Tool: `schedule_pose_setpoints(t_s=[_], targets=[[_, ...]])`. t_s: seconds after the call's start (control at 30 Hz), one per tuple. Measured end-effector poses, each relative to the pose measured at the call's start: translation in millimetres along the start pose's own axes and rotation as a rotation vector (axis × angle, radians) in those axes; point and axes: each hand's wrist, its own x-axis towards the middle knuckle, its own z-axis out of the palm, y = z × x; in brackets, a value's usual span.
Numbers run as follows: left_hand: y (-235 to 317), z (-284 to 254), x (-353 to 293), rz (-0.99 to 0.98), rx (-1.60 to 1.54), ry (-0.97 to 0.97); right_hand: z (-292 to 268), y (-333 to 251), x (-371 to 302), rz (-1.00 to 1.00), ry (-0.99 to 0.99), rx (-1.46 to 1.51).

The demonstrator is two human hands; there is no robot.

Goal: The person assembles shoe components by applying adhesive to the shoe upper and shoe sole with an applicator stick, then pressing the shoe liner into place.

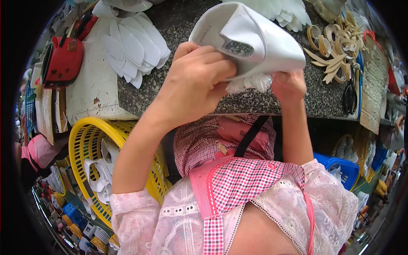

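A white shoe upper (278, 46), curved and glossy, is held up over the speckled workbench (255, 105) between my two hands. Its opening faces partly toward the left, and the pale lining shows inside. My left hand (193, 78) grips its lower left edge with the fingers curled in. At the lower right, my right hand (290, 86) pinches the other edge, its fingertips mostly hidden. Between the hands, a clear, sparkly ruffled trim (250, 83) hangs at the underside of the upper. Whether the trim is fixed to it, I cannot tell.
White insole-shaped pieces (136, 44) lie fanned at left, near a red rounded object (63, 61). Tan strips (335, 46) and black-handled scissors (349, 97) lie at right. Below the bench stand a yellow basket (78, 140) holding white shoe parts and a blue bin (346, 170).
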Motion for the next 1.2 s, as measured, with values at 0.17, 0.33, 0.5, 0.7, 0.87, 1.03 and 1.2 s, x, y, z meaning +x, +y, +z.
schedule_pose_setpoints(t_s=[0.17,0.33,0.5,0.7,0.87,1.03,1.2], targets=[[-15.8,-13.4,6.2,0.129,0.053,-0.207,18.5,-15.0,-0.7,0.111,-0.005,-0.004],[-1.2,-13.8,1.6,0.095,0.027,-0.078,31.9,-14.9,4.9,0.169,0.102,-0.085],[18.6,12.8,-8.2,-0.069,-0.004,0.294,48.6,1.2,-4.8,0.014,0.264,-0.145],[13.0,12.6,-3.9,-0.069,-0.026,0.241,38.9,-4.9,1.8,-0.446,0.124,-0.852],[9.3,0.2,2.2,-0.136,-0.227,0.018,25.6,-6.8,10.2,-0.753,-0.040,-1.115],[-3.2,-15.4,7.3,-0.003,-0.099,-0.151,38.7,1.1,-12.6,0.044,0.099,-0.106],[-7.8,-14.0,11.6,0.178,0.107,-0.207,56.4,-7.0,-11.2,0.121,0.304,0.126]])
